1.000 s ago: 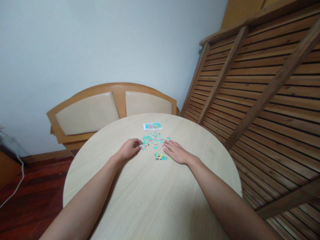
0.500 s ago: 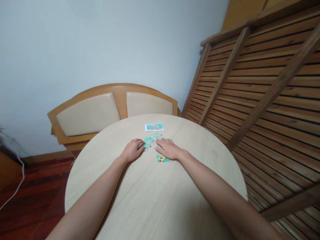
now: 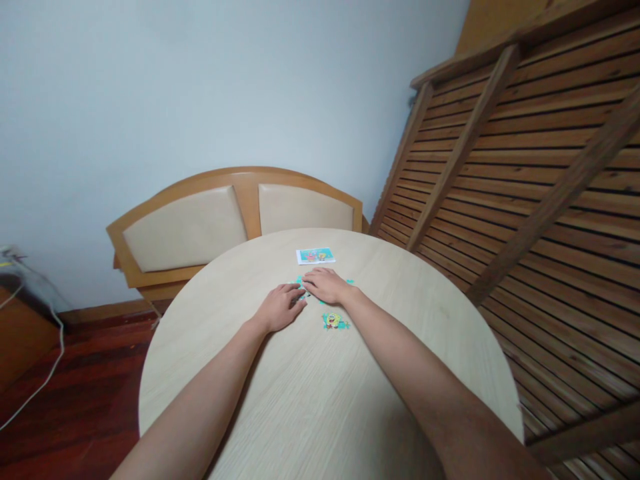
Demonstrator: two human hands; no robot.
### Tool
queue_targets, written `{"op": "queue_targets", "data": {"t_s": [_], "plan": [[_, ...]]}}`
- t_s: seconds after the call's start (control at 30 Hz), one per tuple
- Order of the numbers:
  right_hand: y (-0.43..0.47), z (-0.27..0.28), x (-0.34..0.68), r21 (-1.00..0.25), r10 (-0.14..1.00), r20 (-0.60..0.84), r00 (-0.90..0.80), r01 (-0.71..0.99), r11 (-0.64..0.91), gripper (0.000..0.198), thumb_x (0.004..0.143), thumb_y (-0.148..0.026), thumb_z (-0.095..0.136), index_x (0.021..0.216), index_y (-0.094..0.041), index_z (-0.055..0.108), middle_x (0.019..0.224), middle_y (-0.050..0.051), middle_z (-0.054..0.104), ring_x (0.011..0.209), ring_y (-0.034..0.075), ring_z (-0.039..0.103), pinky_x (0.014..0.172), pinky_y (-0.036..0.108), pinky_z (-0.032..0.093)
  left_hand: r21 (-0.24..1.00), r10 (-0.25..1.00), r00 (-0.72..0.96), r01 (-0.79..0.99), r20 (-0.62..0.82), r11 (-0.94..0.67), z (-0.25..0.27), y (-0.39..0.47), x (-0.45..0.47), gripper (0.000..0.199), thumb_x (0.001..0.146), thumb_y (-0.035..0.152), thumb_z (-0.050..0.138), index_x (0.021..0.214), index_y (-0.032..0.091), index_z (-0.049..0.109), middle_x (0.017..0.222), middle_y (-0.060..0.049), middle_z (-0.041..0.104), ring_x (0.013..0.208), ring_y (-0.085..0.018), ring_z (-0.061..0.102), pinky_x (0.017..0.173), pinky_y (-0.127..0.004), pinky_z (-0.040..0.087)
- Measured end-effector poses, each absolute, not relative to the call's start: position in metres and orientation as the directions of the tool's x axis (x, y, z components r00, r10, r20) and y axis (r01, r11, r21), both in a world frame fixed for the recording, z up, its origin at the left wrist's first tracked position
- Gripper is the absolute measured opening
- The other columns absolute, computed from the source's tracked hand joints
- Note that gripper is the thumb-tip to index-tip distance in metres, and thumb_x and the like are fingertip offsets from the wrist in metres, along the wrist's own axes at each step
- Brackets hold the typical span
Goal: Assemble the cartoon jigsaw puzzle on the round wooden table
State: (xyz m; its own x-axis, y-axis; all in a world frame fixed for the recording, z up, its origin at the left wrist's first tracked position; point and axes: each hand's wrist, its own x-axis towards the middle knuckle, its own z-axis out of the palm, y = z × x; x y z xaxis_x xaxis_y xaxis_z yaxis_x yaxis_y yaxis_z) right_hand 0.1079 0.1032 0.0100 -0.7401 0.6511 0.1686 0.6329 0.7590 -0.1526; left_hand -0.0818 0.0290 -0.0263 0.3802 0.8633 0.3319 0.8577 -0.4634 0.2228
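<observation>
Teal jigsaw puzzle pieces [image 3: 309, 295] lie loose near the middle of the table, mostly covered by my hands. My left hand [image 3: 281, 309] rests at their left side, fingers stretched out and thumb apart. Over the pile, my right hand [image 3: 324, 285] lies with its fingers extended and their tips close to those of the left. Neither hand is seen gripping a piece. Closer to me is a joined puzzle section [image 3: 333, 321] with a yellow cartoon character on teal. A picture card [image 3: 316, 256] with cartoon figures lies flat beyond the pile.
The round pale table [image 3: 280, 413] stands against a wooden headboard with cream panels [image 3: 187, 227]. A large slatted wooden frame [image 3: 500, 167] leans at the right. At the left, a white cable [image 3: 61, 340] hangs down to the dark red floor.
My right hand has moved left and farther out over the pieces, uncovering the joined puzzle section. The left hand's fingers have straightened. The view has shifted slightly.
</observation>
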Motion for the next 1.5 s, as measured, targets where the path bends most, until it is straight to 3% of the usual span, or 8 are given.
{"op": "queue_targets", "data": {"t_s": [0.3,0.5,0.63,0.87,1.1,1.23,1.5], "plan": [[0.127,0.006,0.093,-0.145,0.732,0.211,-0.648,0.72,0.679,0.029,0.094,-0.027,0.053,0.108,-0.024,0.077,0.114,0.01,0.075,0.114,0.028,0.063,0.101,0.036,0.043,0.227,0.865,0.379,0.857,0.33,-0.462,-0.026,0.029,-0.083,0.04,0.099,0.042,0.048,0.128,0.02,0.066,0.136,-0.011,0.061,0.126,-0.026,0.056,0.11,-0.043,0.042],[0.13,0.002,0.09,-0.175,0.755,0.223,-0.617,0.736,0.653,0.03,0.093,-0.024,0.054,0.114,-0.023,0.075,0.118,0.008,0.074,0.116,0.026,0.063,0.101,0.034,0.044,0.222,0.86,0.388,0.854,0.331,-0.47,-0.025,0.028,-0.083,0.04,0.099,0.042,0.048,0.128,0.021,0.065,0.136,-0.011,0.061,0.126,-0.026,0.056,0.11,-0.043,0.042],[0.13,0.003,0.091,-0.197,0.766,0.204,-0.61,0.741,0.642,0.026,0.093,-0.024,0.056,0.109,-0.025,0.077,0.116,0.006,0.075,0.116,0.025,0.063,0.1,0.033,0.045,0.229,0.858,0.385,0.851,0.341,-0.473,-0.026,0.027,-0.083,0.04,0.099,0.042,0.048,0.128,0.02,0.065,0.136,-0.012,0.061,0.125,-0.026,0.056,0.111,-0.043,0.042],[0.128,0.005,0.088,-0.25,0.784,0.207,-0.586,0.743,0.621,0.025,0.092,-0.019,0.055,0.109,-0.021,0.074,0.119,0.009,0.072,0.117,0.025,0.061,0.101,0.035,0.044,0.222,0.848,0.394,0.845,0.356,-0.486,-0.026,0.028,-0.084,0.04,0.099,0.04,0.048,0.127,0.017,0.065,0.135,-0.014,0.061,0.125,-0.027,0.057,0.11,-0.043,0.043],[0.126,0.004,0.107,-0.347,0.781,0.26,-0.568,0.7,0.624,0.025,0.094,-0.023,0.053,0.114,-0.02,0.068,0.114,0.006,0.073,0.104,0.018,0.066,0.092,0.028,0.048,0.224,0.848,0.391,0.846,0.357,-0.484,-0.029,0.029,-0.086,0.041,0.099,0.041,0.047,0.128,0.019,0.065,0.135,-0.013,0.061,0.126,-0.026,0.055,0.111,-0.043,0.042],[0.129,0.001,0.147,-0.515,0.856,0.315,-0.409,0.684,0.517,0.022,0.091,-0.025,0.057,0.106,-0.019,0.071,0.102,0.005,0.076,0.092,0.018,0.068,0.082,0.027,0.05,0.217,0.85,0.393,0.849,0.352,-0.482,-0.03,0.03,-0.086,0.042,0.099,0.042,0.047,0.129,0.018,0.064,0.136,-0.013,0.061,0.127,-0.027,0.055,0.111,-0.043,0.042],[0.111,-0.011,0.239,-0.492,0.946,0.317,-0.067,0.841,0.224,0.018,0.083,-0.022,0.061,0.094,-0.022,0.075,0.093,0.003,0.077,0.084,0.018,0.068,0.075,0.027,0.047,0.199,0.838,0.398,0.848,0.374,-0.491,-0.031,0.029,-0.082,0.042,0.099,0.042,0.046,0.126,0.016,0.065,0.133,-0.015,0.062,0.125,-0.028,0.056,0.11,-0.045,0.043]]}}
